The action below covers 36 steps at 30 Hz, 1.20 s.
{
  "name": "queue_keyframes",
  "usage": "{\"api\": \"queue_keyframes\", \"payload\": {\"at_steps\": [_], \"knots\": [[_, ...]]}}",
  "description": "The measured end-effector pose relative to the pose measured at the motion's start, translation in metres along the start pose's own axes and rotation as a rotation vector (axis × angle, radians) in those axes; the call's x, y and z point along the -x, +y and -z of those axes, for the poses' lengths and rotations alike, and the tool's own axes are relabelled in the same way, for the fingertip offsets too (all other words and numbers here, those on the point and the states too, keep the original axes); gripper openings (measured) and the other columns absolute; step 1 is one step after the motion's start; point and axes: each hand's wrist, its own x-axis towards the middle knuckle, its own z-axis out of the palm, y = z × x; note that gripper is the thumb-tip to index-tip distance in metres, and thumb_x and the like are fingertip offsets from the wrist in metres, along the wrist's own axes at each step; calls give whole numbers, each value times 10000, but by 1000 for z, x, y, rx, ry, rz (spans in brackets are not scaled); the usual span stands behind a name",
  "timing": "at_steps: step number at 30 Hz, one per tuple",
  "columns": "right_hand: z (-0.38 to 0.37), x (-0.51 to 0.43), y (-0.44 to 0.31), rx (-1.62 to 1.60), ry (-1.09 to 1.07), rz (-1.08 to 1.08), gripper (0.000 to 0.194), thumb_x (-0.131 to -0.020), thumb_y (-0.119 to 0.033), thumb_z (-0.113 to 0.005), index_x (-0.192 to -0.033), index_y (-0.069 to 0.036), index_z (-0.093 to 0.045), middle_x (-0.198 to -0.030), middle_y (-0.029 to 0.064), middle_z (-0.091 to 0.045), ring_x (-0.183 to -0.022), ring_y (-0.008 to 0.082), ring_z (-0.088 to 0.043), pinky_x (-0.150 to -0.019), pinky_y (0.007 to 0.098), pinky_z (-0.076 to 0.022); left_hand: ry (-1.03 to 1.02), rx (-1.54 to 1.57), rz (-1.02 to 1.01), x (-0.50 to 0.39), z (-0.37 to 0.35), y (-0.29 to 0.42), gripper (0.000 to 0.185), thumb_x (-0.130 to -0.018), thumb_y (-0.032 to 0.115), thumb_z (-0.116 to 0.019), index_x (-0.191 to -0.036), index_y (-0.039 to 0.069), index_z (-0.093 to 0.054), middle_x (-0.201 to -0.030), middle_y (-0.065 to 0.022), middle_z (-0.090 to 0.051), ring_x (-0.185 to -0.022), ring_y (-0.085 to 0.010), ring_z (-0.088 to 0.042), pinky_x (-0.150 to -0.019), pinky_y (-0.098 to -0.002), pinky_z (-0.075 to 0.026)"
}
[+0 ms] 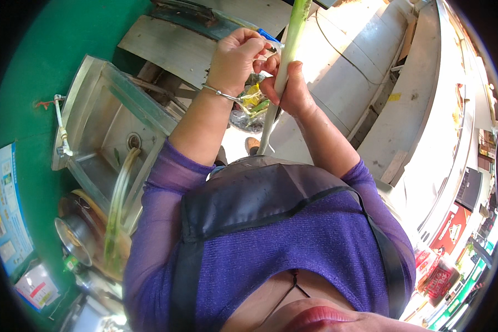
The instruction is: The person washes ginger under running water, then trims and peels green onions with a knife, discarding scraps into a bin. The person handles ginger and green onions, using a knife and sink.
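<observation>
My right hand [292, 89] is closed round the pale stalk of a large green onion or leek [290, 50]. The stalk runs from the top edge of the view down toward my apron, with a thin loose strip near its lower end. Just left of it, my left hand [238, 52], with a metal bangle at the wrist, has its fingers curled; whether they pinch a thin piece cannot be told. A blue object [269, 35], perhaps a handle, shows beside those fingers. More long green onions [118, 199] lie over the near rim of the sink at left.
At left stands a metal sink [139, 103] with a drain and a wall tap [63, 141]. A plastic bag with yellow and green scraps [253, 103] lies below my hands. Metal counters [398, 120] run along the right. A metal bowl [72, 240] stands at lower left.
</observation>
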Motion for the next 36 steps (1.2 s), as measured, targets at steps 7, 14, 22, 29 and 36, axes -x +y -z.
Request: {"api": "queue_keyframes", "payload": {"at_steps": [7,14,22,29,36], "knots": [[-1,-2,-2,73,33,29,893,-809,-844,-283,-1211,-77,-501,-1051,55,-552,-429,80,-374,-419,232,-269,-182,409,-26,-3,11,-14,74,-924,79,-493,-937,49,-560,-1048,-220,-678,-784,-191,-658,-667,-299,-493],[-6,-7,-9,-135,43,56,808,-829,-781,-418,-1205,-73,-518,-1031,86,-591,-480,138,-456,-449,249,-361,-252,563,-42,-17,20,-22,121,-947,136,-492,-990,79,-590,-1068,-178,-682,-954,-293,-646,-853,-415,-500],[13,-12,-9,193,175,112,485,-874,-449,-594,-1204,-97,-544,-864,45,-598,-688,136,-568,-605,276,-472,-202,750,234,-24,18,-21,179,-941,168,-549,-785,83,-573,-767,-26,-597,-840,-200,-619,-800,-313,-495],[23,1,-40,403,257,208,330,-992,-360,-505,-1153,-73,-534,-945,0,-560,-969,93,-511,-840,288,-427,27,-242,-60,-5,-12,-13,78,-956,126,-527,-900,75,-546,-680,31,-453,-589,-86,-425,-573,-260,-410],[46,12,-56,-31,458,412,296,-992,-351,-511,-1116,-83,-534,-924,25,-583,-747,119,-618,-693,284,-501,-645,-1360,-148,5,-17,-54,155,-851,179,-655,-948,65,-617,-729,-138,-636,-698,-325,-631,-638,-446,-485]]}}
